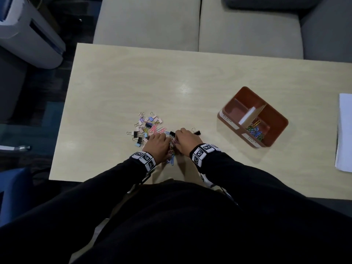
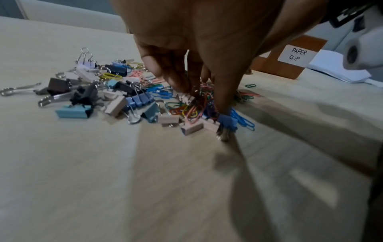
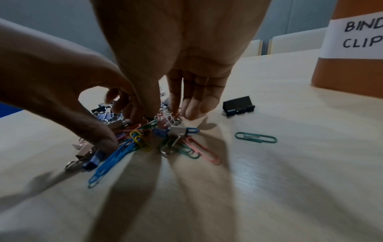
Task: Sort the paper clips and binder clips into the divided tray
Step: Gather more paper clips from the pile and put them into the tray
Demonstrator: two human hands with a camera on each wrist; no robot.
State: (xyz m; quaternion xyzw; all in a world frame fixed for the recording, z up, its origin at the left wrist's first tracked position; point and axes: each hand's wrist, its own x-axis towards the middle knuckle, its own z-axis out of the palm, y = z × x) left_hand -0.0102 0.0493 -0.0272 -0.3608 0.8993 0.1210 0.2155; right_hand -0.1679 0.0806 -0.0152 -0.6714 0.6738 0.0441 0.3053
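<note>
- We worked at a pale wooden table (image 1: 133,77) set against a beige sofa (image 1: 152,21), with white paper (image 1: 345,134) at its right edge.
- The tray (image 1: 274,111) stood to the right, well apart from our hands; its near compartment, labelled for paper clips, already held a small heap of coloured paper clips (image 1: 256,130), while the binder-clip compartment looked empty.
- Most of the pile (image 1: 150,128) lay unsorted in front of us, binder clips (image 2: 132,99) mixed with paper clips and one black binder clip (image 3: 238,105) lying just beside it.
- Our left hand (image 1: 157,145) had its fingers (image 2: 174,78) curled down into the tangle, thumb on a blue clip; whether they pinched anything we could not tell.
- Our right hand (image 1: 187,141) reached in with fingers (image 3: 194,104) nearly straight, close together, tips touching the clips.
- We judged the sort barely begun: no binder clips were placed.
</note>
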